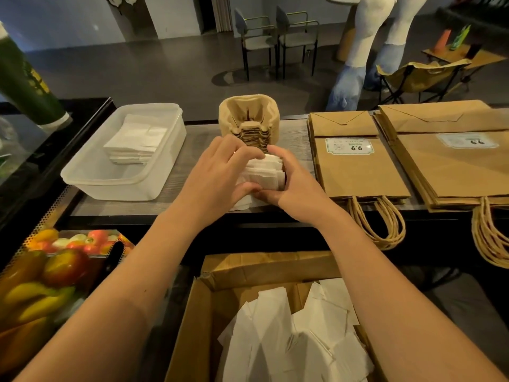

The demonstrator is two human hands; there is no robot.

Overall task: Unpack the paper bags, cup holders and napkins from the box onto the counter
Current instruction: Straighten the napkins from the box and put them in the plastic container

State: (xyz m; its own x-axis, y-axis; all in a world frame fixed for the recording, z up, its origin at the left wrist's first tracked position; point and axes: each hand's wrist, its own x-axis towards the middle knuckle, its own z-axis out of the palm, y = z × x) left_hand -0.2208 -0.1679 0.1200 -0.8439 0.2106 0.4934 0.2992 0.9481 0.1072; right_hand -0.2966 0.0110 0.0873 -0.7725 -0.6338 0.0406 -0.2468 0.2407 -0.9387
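Note:
A stack of white napkins [265,173] stands on the counter [192,142], held between both hands. My left hand [220,169] grips its left side, thumb at the bottom and fingers curled over the top. My right hand [292,183] grips the right side. Just behind the napkins rises a stack of brown pulp cup holders [249,119]. Two piles of brown paper bags lie flat to the right, one [358,166] close by and one [454,161] at the edge of view. The open cardboard box [248,274] below the counter holds several loose white napkins [297,337].
A clear plastic tub [124,177] with folded napkins [136,142] inside sits on the counter at left. A display of fruit [46,271] lies at lower left. A dark green bottle [24,78] stands at far left. Beyond the counter are chairs [278,37] and a person's legs [366,51].

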